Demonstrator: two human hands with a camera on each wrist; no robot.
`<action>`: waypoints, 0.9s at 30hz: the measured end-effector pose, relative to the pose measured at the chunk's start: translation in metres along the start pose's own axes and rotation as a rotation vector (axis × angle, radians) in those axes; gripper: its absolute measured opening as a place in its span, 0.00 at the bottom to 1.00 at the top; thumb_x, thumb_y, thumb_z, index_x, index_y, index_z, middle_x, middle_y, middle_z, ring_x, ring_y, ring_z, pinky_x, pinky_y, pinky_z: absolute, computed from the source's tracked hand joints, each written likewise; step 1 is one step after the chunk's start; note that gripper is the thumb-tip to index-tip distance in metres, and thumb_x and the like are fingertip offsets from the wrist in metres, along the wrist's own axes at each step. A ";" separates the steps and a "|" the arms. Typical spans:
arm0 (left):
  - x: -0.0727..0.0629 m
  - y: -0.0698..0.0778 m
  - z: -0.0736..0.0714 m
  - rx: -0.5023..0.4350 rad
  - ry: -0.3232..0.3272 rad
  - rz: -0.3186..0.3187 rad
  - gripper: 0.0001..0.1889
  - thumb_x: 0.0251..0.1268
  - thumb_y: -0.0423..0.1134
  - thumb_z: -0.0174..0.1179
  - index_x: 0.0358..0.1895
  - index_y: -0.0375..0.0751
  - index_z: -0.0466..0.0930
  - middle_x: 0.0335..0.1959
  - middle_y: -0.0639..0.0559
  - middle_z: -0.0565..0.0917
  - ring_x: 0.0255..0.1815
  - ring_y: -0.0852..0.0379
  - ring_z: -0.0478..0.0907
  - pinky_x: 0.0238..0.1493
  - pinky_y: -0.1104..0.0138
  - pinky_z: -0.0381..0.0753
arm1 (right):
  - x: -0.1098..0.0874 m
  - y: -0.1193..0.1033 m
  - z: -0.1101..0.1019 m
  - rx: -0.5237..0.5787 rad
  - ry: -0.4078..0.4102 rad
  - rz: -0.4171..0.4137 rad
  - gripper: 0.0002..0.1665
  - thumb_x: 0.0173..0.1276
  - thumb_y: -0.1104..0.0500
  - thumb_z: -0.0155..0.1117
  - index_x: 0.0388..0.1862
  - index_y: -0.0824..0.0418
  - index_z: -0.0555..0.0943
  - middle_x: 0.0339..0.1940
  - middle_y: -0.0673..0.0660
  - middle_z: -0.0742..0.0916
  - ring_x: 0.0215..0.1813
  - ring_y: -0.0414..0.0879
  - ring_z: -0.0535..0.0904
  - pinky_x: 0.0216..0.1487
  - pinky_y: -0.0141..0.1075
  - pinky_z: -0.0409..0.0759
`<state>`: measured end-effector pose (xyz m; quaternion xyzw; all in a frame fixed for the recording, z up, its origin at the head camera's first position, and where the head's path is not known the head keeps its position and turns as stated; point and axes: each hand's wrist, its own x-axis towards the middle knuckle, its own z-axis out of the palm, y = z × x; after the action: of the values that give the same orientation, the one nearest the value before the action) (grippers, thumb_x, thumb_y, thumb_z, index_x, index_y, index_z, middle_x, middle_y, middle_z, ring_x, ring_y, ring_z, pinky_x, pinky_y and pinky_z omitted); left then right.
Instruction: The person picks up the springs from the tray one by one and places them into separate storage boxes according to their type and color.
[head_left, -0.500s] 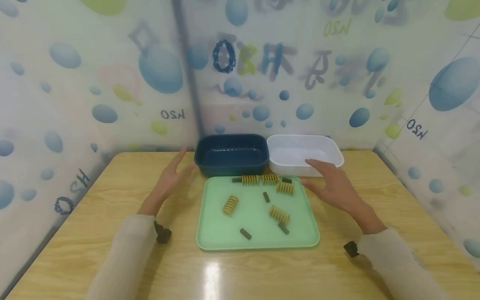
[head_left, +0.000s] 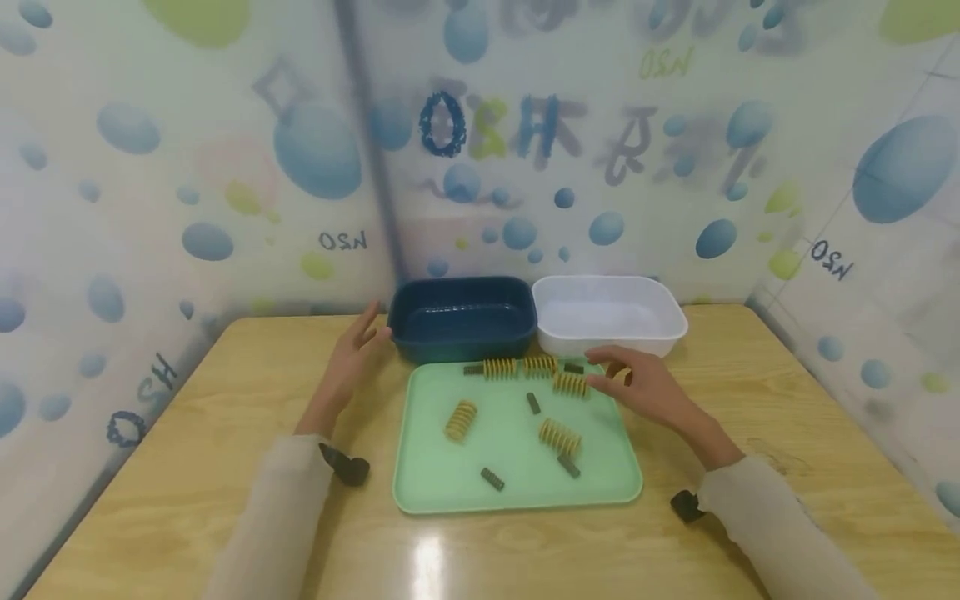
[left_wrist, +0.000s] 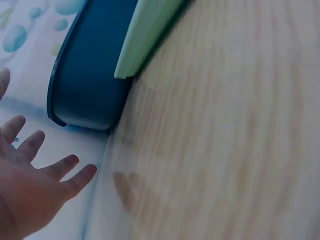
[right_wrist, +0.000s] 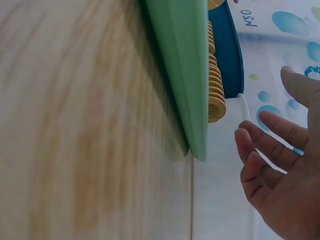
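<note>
My left hand (head_left: 348,358), fingers spread in the left wrist view, is beside the left end of the dark blue bin (head_left: 462,351) and holds nothing. Over the back right corner of the green tray (head_left: 517,496) hovers my right hand (head_left: 651,385), thumb and fingers loosely bent and apart. Its fingertips overlap the area by a yellow coil spring (head_left: 572,384) and a small dark spring (head_left: 573,368). Two more yellow springs (head_left: 499,368) lie along the tray's back edge. Others rest farther forward, a yellow spring (head_left: 461,421) at left and another yellow spring (head_left: 559,437) at right.
A white bin (head_left: 611,344) stands right of the blue one, behind the tray. Several small dark springs (head_left: 492,478) are scattered on the tray. The wooden table (head_left: 322,533) backs onto a wall (head_left: 300,167) printed with blue drops.
My right hand has moved left and inward to the springs at the tray's back right corner, its fingers drawing closer together. My left hand has shifted slightly right. The view has tilted up slightly.
</note>
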<state>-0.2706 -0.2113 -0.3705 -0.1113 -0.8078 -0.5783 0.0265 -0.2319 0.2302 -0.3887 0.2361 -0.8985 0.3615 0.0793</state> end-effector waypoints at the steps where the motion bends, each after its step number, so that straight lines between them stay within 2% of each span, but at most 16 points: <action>1: 0.001 -0.005 0.001 0.002 0.008 -0.006 0.33 0.73 0.43 0.52 0.76 0.50 0.49 0.76 0.46 0.50 0.73 0.37 0.49 0.69 0.44 0.50 | 0.000 0.001 0.001 0.020 -0.011 0.016 0.25 0.66 0.47 0.65 0.57 0.60 0.79 0.50 0.55 0.85 0.41 0.44 0.79 0.38 0.38 0.78; 5: 0.008 -0.031 0.008 0.034 0.043 -0.011 0.33 0.71 0.50 0.54 0.75 0.60 0.52 0.76 0.53 0.52 0.73 0.39 0.52 0.68 0.45 0.54 | -0.001 0.005 0.003 0.089 -0.051 0.064 0.25 0.67 0.47 0.64 0.57 0.59 0.79 0.51 0.54 0.85 0.42 0.45 0.80 0.40 0.40 0.80; 8: 0.005 -0.030 0.012 0.041 0.049 -0.023 0.33 0.70 0.50 0.55 0.75 0.59 0.52 0.76 0.51 0.52 0.72 0.39 0.54 0.68 0.44 0.55 | 0.000 0.008 0.005 0.120 -0.066 0.080 0.24 0.67 0.47 0.64 0.56 0.60 0.80 0.50 0.54 0.85 0.41 0.45 0.81 0.39 0.39 0.80; 12: 0.005 -0.022 0.014 -0.049 0.056 -0.062 0.33 0.70 0.47 0.56 0.75 0.53 0.54 0.76 0.51 0.53 0.72 0.42 0.56 0.70 0.49 0.53 | 0.003 0.013 0.009 0.150 -0.064 0.091 0.24 0.66 0.47 0.65 0.55 0.59 0.80 0.49 0.53 0.85 0.38 0.46 0.80 0.37 0.36 0.80; 15: 0.014 -0.037 0.016 -0.095 0.080 -0.064 0.35 0.69 0.50 0.56 0.75 0.55 0.53 0.76 0.56 0.53 0.71 0.47 0.58 0.71 0.53 0.51 | 0.004 0.016 0.012 0.179 -0.057 0.087 0.23 0.65 0.48 0.66 0.53 0.60 0.81 0.48 0.54 0.85 0.36 0.47 0.80 0.35 0.36 0.80; 18: 0.021 -0.049 0.019 -0.081 0.097 -0.059 0.36 0.68 0.53 0.56 0.76 0.57 0.53 0.76 0.57 0.53 0.72 0.48 0.57 0.71 0.54 0.50 | 0.004 0.020 0.014 0.191 -0.044 0.078 0.21 0.63 0.51 0.68 0.52 0.61 0.82 0.47 0.54 0.86 0.35 0.48 0.80 0.35 0.34 0.79; 23: 0.025 -0.052 0.022 -0.104 0.104 -0.045 0.32 0.71 0.50 0.54 0.75 0.59 0.54 0.75 0.59 0.53 0.72 0.50 0.56 0.71 0.56 0.51 | 0.004 0.023 0.021 0.217 -0.033 0.063 0.20 0.60 0.55 0.71 0.51 0.61 0.83 0.46 0.56 0.86 0.33 0.47 0.79 0.33 0.33 0.78; 27: 0.027 -0.046 0.023 -0.117 0.082 -0.005 0.31 0.72 0.46 0.54 0.75 0.52 0.54 0.76 0.58 0.51 0.73 0.45 0.54 0.71 0.56 0.53 | 0.006 0.023 0.026 0.221 -0.028 0.038 0.21 0.59 0.56 0.73 0.50 0.61 0.83 0.46 0.57 0.86 0.30 0.45 0.78 0.30 0.32 0.76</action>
<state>-0.3042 -0.1994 -0.4160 -0.0869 -0.7710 -0.6288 0.0516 -0.2474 0.2245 -0.4196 0.2313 -0.8584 0.4567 0.0335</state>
